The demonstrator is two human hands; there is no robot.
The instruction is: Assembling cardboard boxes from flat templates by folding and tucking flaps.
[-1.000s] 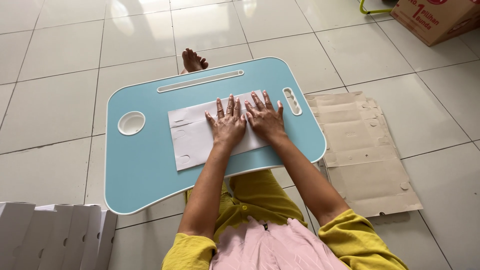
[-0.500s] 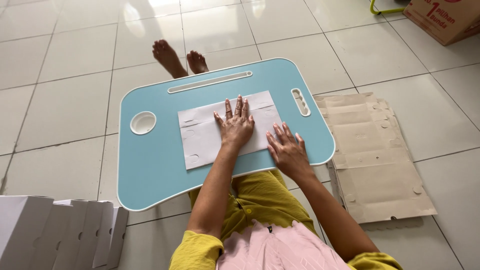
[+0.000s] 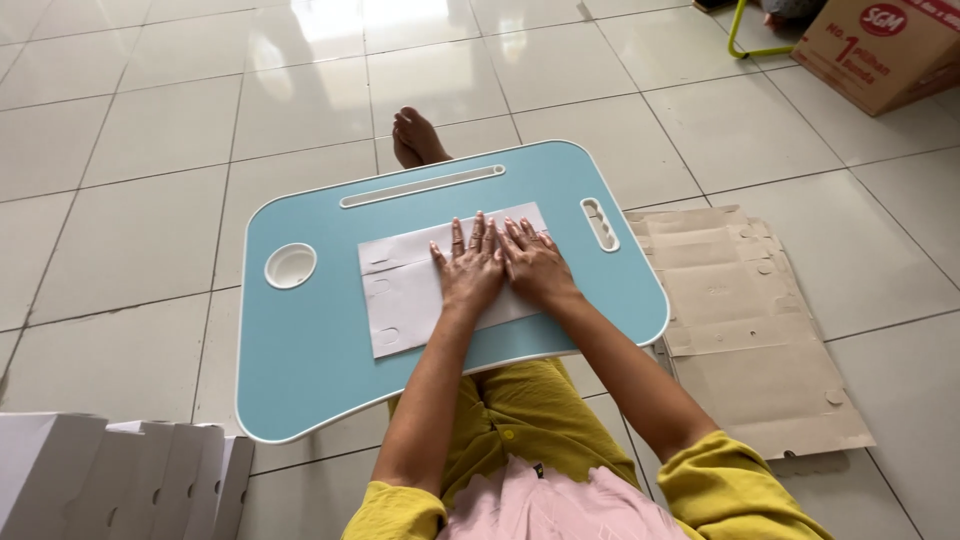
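A flat white cardboard sheet (image 3: 405,290) with creases and cut-outs lies on a light blue lap table (image 3: 310,370) across my legs. My left hand (image 3: 470,268) rests palm down on the sheet's right half, fingers spread. Right beside it, touching, my right hand (image 3: 535,265) also presses flat on the sheet near its right edge. Neither hand grips anything.
A stack of flat brown cardboard blanks (image 3: 745,330) lies on the tiled floor to the right. Folded white boxes (image 3: 120,475) stand at the lower left. A brown carton (image 3: 885,45) sits at the top right. My feet (image 3: 415,140) show beyond the table.
My right hand had slid off toward the table's near right edge, and has come back onto the sheet beside my left hand. The view shifted slightly.
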